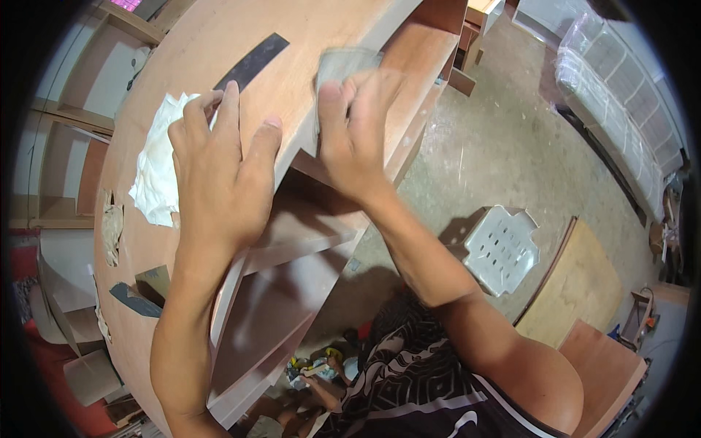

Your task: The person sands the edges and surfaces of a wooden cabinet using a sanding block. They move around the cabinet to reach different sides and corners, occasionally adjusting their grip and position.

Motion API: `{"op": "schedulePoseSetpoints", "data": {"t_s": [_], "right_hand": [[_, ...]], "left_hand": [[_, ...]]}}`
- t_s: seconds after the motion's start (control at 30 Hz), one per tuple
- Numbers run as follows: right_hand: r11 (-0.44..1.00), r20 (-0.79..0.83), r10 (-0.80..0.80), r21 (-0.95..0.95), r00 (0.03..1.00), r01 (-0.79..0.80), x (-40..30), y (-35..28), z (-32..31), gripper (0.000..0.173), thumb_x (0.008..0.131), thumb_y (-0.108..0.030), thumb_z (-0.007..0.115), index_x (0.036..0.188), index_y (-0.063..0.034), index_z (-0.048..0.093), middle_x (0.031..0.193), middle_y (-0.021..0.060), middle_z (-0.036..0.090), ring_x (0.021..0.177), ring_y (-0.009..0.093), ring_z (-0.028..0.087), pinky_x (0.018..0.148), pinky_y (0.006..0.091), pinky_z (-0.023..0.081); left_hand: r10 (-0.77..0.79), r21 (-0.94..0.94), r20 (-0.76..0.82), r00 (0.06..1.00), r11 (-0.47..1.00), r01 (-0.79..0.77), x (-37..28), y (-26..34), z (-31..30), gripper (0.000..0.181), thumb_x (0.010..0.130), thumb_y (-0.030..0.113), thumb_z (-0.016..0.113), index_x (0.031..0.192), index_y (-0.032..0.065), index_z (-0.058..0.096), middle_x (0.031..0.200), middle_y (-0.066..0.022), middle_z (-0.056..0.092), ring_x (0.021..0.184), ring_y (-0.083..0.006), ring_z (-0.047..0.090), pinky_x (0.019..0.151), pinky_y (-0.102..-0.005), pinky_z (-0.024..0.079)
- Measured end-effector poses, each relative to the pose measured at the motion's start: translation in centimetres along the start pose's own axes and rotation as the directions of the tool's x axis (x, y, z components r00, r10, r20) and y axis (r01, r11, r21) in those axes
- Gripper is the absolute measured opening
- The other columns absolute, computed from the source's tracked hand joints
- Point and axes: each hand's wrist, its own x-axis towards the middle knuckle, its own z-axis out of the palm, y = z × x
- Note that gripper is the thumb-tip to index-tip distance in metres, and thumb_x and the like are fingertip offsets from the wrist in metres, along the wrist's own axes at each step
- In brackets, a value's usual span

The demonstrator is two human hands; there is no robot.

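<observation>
My left hand (219, 159) rests with fingers spread on the wooden top (296, 93) of a cabinet. Its fingertips lie by a narrow dark strip (257, 60), possibly sandpaper, and beside a crumpled white cloth (156, 164). My right hand (358, 126) is blurred at the pale front edge of the top, closed on a greyish flat sheet (345, 63) that looks like sandpaper. Nearer my left forearm, a dark curved piece (134, 299) and a brownish piece (153, 282) of sheet lie on the top.
Open compartments (306, 219) lie below the edge. A grey plastic stool (501, 246) and wood panels (575, 274) stand on the concrete floor at right. A plastic-wrapped piece of furniture (619, 109) is farther off. Another person's hands (317, 378) show low down; shelving frames (82, 115) stand at left.
</observation>
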Motion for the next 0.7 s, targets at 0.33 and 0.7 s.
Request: {"op": "schedulePoseSetpoints", "data": {"t_s": [0.33, 0.7], "right_hand": [[0.992, 0.139, -0.085, -0.084, 0.987, 0.098, -1.4, -1.9, 0.0, 0.035, 0.101, -0.03, 0.062, 0.092, 0.0, 0.046, 0.094, 0.0185, 0.04, 0.095, 0.033, 0.036, 0.09, 0.0464, 0.031], [0.999, 0.171, -0.033, -0.026, 0.985, 0.038, -1.7, -0.3, -1.0, 0.037, 0.1, -0.034, 0.066, 0.091, -0.0037, 0.046, 0.095, 0.0148, 0.039, 0.095, 0.03, 0.035, 0.087, 0.0424, 0.033]], "left_hand": [[-0.015, -0.041, -0.019, 1.0, 0.999, 0.014, 0.3, -0.4, 0.2, 0.061, 0.098, 0.031, 0.056, 0.138, -0.0156, 0.054, 0.134, -0.0309, 0.052, 0.122, -0.0443, 0.045, 0.111, -0.0493, 0.035], [0.054, -0.038, -0.052, 0.997, 0.998, -0.056, 0.3, -1.1, 0.3, 0.057, 0.097, 0.029, 0.056, 0.134, -0.0153, 0.056, 0.13, -0.0302, 0.054, 0.119, -0.044, 0.047, 0.108, -0.0487, 0.037]]}}
